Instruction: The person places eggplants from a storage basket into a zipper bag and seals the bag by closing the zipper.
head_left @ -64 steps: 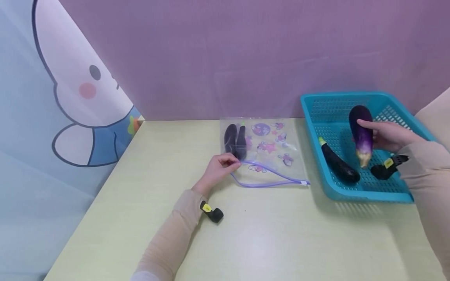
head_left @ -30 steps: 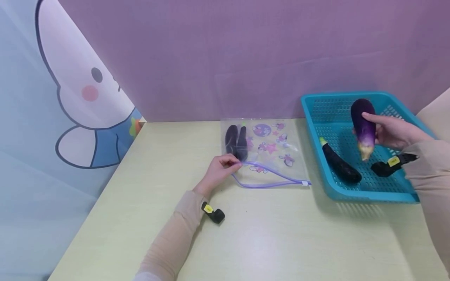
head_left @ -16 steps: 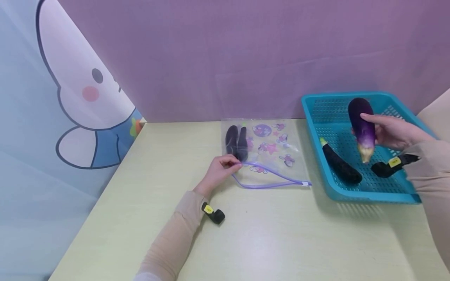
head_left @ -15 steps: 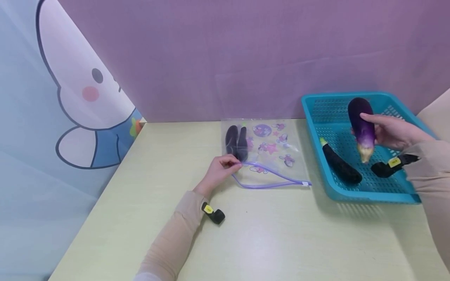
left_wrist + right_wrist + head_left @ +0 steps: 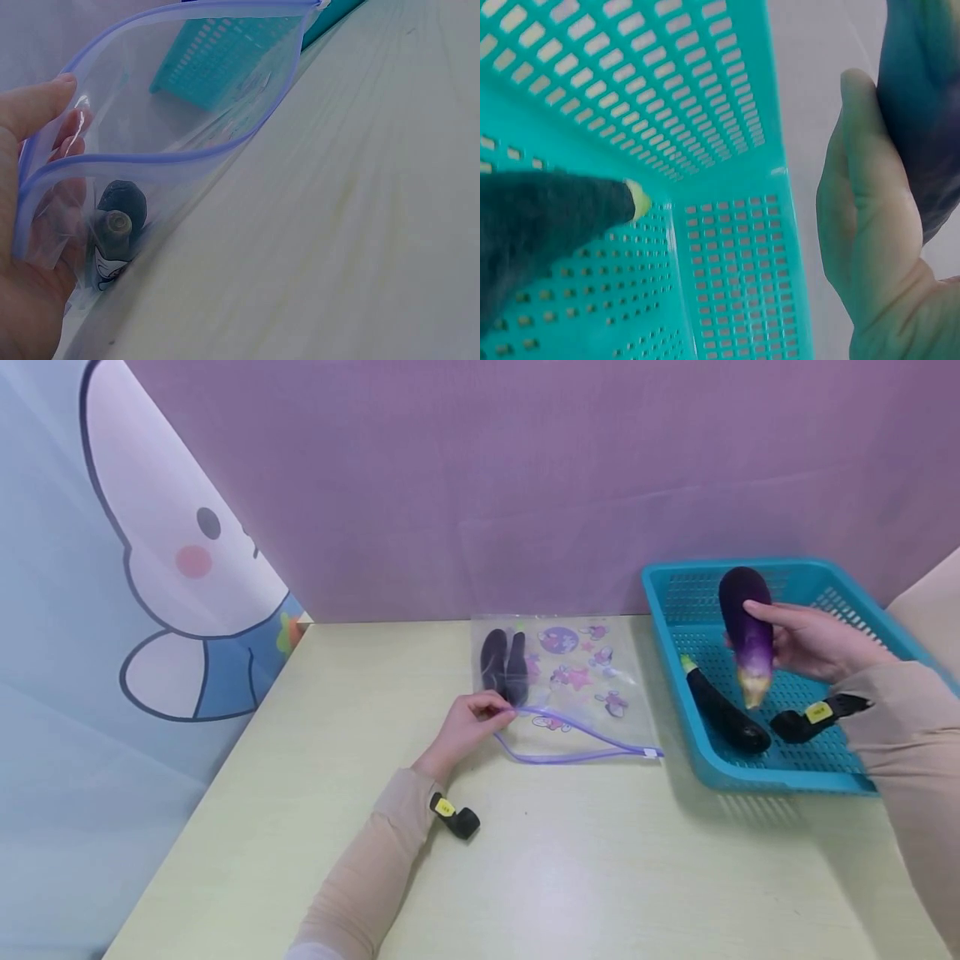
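Observation:
My right hand (image 5: 813,639) grips a thick purple eggplant (image 5: 742,614) by its body, pale stem end pointing down, above the blue basket (image 5: 701,768). Below it a slim dark eggplant (image 5: 723,710) lies in the basket; the right wrist view shows its light green tip (image 5: 637,199). My left hand (image 5: 468,722) pinches the near left edge of a clear zip bag (image 5: 637,693) with a purple zip strip (image 5: 577,758). The left wrist view shows the bag's mouth gaping. Inside the bag, two eggplants (image 5: 493,660) lie side by side at its left.
The bag lies at the back of the pale table (image 5: 585,868), against the purple cloth backdrop (image 5: 525,485). Just right of it stands the basket. A blue cloth with a printed rabbit (image 5: 187,560) hangs at the left. Each wrist wears a small black camera (image 5: 459,818).
My right hand first lifted the thick eggplant slightly in the basket, and has now moved it left toward the basket's middle. My left hand keeps its pinch on the bag, almost unmoved.

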Demonstrator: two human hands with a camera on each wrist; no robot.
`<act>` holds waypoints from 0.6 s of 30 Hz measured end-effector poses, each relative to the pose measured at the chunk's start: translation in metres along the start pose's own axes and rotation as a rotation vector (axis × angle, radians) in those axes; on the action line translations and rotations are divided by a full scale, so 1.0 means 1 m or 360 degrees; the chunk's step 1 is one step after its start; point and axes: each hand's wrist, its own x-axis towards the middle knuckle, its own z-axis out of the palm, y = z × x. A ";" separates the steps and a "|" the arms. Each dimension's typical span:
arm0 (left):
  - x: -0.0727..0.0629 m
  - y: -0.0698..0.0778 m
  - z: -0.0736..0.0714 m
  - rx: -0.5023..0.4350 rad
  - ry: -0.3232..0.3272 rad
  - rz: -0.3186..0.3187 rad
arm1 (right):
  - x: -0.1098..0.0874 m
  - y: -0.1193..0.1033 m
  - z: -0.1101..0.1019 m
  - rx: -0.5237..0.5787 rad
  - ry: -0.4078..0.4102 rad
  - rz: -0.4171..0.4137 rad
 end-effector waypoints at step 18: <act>0.000 0.003 0.000 -0.0005 0.0002 -0.0016 | 0.005 0.000 0.037 0.0122 -0.0252 -0.0117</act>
